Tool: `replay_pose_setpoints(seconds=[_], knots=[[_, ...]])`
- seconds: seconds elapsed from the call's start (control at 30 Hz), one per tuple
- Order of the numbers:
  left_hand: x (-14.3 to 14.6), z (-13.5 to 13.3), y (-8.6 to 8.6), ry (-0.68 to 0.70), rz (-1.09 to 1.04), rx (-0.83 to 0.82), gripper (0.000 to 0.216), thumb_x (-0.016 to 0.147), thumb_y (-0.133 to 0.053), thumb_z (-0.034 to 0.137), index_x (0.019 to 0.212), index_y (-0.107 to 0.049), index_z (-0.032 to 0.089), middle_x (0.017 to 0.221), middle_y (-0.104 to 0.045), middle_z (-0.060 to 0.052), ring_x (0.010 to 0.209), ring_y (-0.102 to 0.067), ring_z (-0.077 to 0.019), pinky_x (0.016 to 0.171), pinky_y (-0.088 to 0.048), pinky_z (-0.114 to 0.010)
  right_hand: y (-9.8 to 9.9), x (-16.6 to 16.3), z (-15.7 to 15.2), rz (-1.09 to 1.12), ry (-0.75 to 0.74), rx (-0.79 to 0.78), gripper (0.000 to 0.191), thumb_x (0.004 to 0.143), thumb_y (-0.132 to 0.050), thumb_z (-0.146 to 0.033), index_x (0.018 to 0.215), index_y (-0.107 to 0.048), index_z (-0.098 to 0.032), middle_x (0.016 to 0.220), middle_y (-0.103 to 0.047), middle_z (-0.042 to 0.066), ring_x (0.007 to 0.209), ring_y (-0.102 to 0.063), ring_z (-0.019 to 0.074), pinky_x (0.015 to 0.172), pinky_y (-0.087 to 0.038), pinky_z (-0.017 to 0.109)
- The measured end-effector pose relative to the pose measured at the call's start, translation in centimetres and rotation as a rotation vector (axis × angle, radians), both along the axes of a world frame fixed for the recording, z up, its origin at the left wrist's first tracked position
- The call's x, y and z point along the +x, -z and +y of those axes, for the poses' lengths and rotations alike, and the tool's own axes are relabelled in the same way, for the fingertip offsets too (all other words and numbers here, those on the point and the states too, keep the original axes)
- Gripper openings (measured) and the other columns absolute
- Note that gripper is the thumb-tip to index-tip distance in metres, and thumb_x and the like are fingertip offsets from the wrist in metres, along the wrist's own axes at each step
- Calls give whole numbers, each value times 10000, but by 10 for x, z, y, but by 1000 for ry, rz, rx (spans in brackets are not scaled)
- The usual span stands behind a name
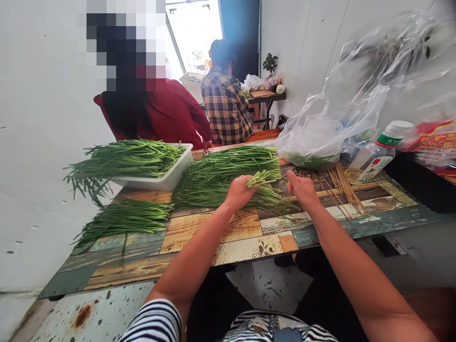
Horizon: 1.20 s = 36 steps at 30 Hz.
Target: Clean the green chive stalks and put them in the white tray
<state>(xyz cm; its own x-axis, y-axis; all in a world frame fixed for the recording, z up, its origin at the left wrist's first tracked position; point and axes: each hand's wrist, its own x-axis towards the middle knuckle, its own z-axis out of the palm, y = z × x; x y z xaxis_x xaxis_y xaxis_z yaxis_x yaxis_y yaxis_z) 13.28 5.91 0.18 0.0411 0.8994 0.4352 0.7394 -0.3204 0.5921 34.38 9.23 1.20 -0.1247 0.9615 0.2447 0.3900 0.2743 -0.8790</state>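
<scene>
My left hand (pixel 241 192) is wrapped round a small bunch of garlic chives (pixel 261 178), its pale cut ends pointing right. Just to the right, my right hand (pixel 302 189) is closed in a pinch; what its fingers hold, if anything, is too small to make out. Under and behind my left hand a wide pile of garlic chives (pixel 228 166) lies across the table. Thin wooden skewers (pixel 344 187) are scattered to the right of my right hand, close to a clear plastic bag (pixel 309 137) with some greens in it.
On the left, a white tray (pixel 178 173) is heaped with chives, and another chive pile (pixel 131 218) lies before it. A plastic bottle (pixel 379 152) and a black box (pixel 416 178) stand at the right of the patterned table (pixel 213 230). Two people (pixel 167 107) sit beyond the table.
</scene>
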Motion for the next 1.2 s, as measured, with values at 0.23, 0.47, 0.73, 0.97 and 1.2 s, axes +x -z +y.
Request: replay_pose_setpoints(seconds=[0.23, 0.47, 0.73, 0.97, 1.2], knots=[[2, -1, 0, 14, -10, 12, 168, 797, -623, 253, 654, -600, 169, 664, -603, 0, 659, -514, -133, 616, -376, -248, 6, -17, -5, -15, -197, 183, 343, 780, -592, -501, 736, -712, -182, 762, -695, 38, 728, -615, 176, 687, -470, 289], [-6, 2, -2, 0, -260, 12, 124, 807, -628, 275, 769, -637, 157, 748, -643, -9, 680, -542, -128, 631, -414, -242, 19, -8, -2, -232, -287, 285, 238, 754, -673, -424, 846, -741, -216, 839, -680, 59, 780, -610, 197, 702, -475, 317], [-7, 1, 0, 15, -160, 66, 117, 770, -692, 255, 854, -663, 180, 792, -647, -4, 782, -560, -148, 728, -436, -258, 24, -7, 4, -234, -280, 329, 199, 820, -609, -337, 876, -746, -205, 791, -660, 46, 687, -566, 157, 632, -434, 285], [-7, 2, 3, 77, -179, 51, 134, 817, -639, 263, 912, -647, 168, 870, -660, -27, 813, -580, -152, 738, -437, -257, 16, -10, -2, -102, -235, 291, 207, 803, -607, -351, 806, -736, -189, 812, -658, 52, 727, -584, 161, 641, -441, 284], [-4, 0, 2, 35, -132, 5, 128, 804, -640, 289, 841, -627, 167, 747, -623, 11, 671, -517, -113, 634, -386, -223, 15, -14, -2, -18, -196, 254, 182, 776, -613, -317, 840, -726, -190, 816, -678, 43, 730, -590, 165, 639, -444, 286]])
